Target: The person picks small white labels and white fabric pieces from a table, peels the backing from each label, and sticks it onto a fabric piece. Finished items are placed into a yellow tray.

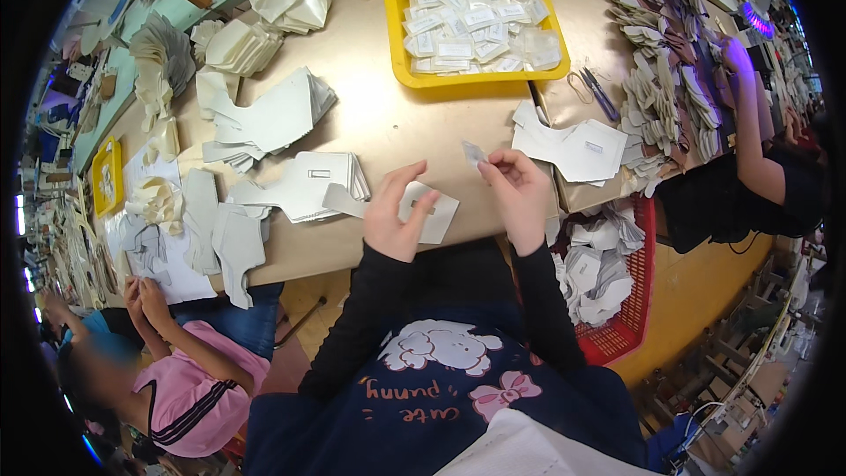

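My right hand [520, 198] pinches a small translucent grey label [473, 153] between thumb and fingertips, raised above the tabletop. My left hand [395, 219] is open, its thumb and fingers curved apart, over a white cut piece [441, 222] with a small dark rectangular mark. The palm hides part of this piece. Just left of it lies a stack of similar white pieces [308, 189], the top one with a rectangular mark. To the right of my right hand are a few more white pieces [568, 148], the top one marked too.
A yellow tray [480, 82] full of small labels stands at the far middle. Dark-handled snips [601, 95] lie right of it. More stacked pieces [273, 115] spread leftward. A red basket [636, 300] of pieces stands below the table's right edge. People work on both sides.
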{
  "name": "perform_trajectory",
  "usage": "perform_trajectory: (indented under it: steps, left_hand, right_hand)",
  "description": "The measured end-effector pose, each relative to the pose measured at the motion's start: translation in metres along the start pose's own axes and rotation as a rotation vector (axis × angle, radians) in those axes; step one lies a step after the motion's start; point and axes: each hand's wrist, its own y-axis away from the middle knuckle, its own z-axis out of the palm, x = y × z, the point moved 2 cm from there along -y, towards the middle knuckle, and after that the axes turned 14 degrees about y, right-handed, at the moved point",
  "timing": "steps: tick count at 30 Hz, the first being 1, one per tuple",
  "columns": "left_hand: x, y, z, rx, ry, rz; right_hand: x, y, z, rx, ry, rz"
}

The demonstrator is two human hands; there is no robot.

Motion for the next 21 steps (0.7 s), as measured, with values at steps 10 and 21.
perform_trajectory:
  steps: [10, 21]
  left_hand:
    - [0.021, -0.006, 0.029, -0.155, 0.672, -0.496]
    - [0.03, -0.002, 0.023, -0.371, 0.801, -0.659]
  right_hand:
    - [-0.031, 0.05, -0.01, 0.061, -0.29, 0.052]
    - [-0.034, 0.052, -0.029, -0.127, -0.176, 0.057]
